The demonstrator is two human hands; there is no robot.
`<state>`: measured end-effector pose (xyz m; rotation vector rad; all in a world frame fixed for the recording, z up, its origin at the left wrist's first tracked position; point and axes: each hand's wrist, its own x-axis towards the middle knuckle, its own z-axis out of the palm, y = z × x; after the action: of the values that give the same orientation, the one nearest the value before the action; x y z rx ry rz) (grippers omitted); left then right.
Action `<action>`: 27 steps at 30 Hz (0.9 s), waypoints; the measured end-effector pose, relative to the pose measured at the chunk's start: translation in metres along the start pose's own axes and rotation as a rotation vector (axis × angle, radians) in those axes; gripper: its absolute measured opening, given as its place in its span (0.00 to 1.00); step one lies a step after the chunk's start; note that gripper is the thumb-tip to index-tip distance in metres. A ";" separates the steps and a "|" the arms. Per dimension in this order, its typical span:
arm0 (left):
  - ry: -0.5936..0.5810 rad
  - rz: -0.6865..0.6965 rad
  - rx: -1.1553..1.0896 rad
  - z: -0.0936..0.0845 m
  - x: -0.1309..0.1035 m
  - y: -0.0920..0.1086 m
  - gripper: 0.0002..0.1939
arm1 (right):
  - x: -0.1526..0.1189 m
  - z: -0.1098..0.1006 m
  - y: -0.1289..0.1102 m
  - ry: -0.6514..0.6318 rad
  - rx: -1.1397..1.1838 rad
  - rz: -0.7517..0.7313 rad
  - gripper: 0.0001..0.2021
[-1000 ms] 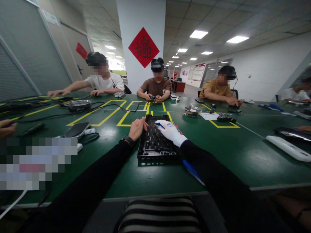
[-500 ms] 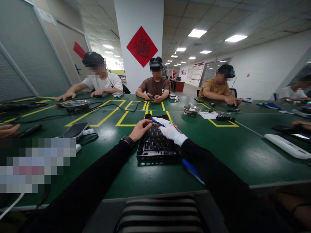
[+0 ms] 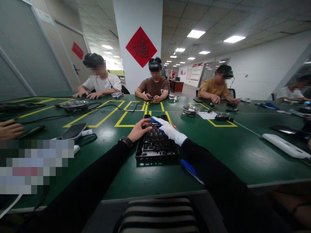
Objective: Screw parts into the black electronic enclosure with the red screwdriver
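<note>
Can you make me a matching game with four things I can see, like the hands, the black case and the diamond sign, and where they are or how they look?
Things:
1. left hand
2. black case
3. diamond sign
4. right hand

Places and looks:
A. lying on the green table
B. bare, with a dark wristband
C. in a white and blue glove
D. red, up on the pillar

Right pairs: 1-B, 2-A, 3-D, 4-C

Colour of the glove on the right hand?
Glove: white, with blue along the fingers. Shows best in the head view.
</note>
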<state>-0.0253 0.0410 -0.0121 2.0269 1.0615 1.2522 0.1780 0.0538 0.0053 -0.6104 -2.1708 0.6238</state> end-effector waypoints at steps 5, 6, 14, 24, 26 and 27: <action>0.020 -0.021 0.021 0.000 -0.001 0.001 0.29 | -0.003 0.002 0.001 -0.046 -0.014 -0.001 0.27; 0.020 -0.023 0.013 0.000 0.000 0.000 0.27 | -0.004 0.002 0.000 -0.052 -0.017 0.004 0.27; 0.032 0.005 0.034 0.003 -0.001 0.000 0.25 | -0.001 0.008 -0.003 0.044 -0.058 0.072 0.20; 0.166 -0.032 0.098 0.003 0.004 -0.018 0.30 | -0.006 0.004 -0.022 0.229 0.133 0.138 0.21; 0.187 -0.131 0.030 0.003 0.007 -0.028 0.30 | -0.008 0.003 -0.028 0.238 0.134 0.177 0.28; 0.178 -0.150 0.013 0.003 0.009 -0.032 0.30 | -0.009 0.002 -0.030 0.222 0.125 0.185 0.29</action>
<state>-0.0315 0.0659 -0.0335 1.8338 1.2814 1.3686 0.1745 0.0249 0.0177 -0.7801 -1.8682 0.7466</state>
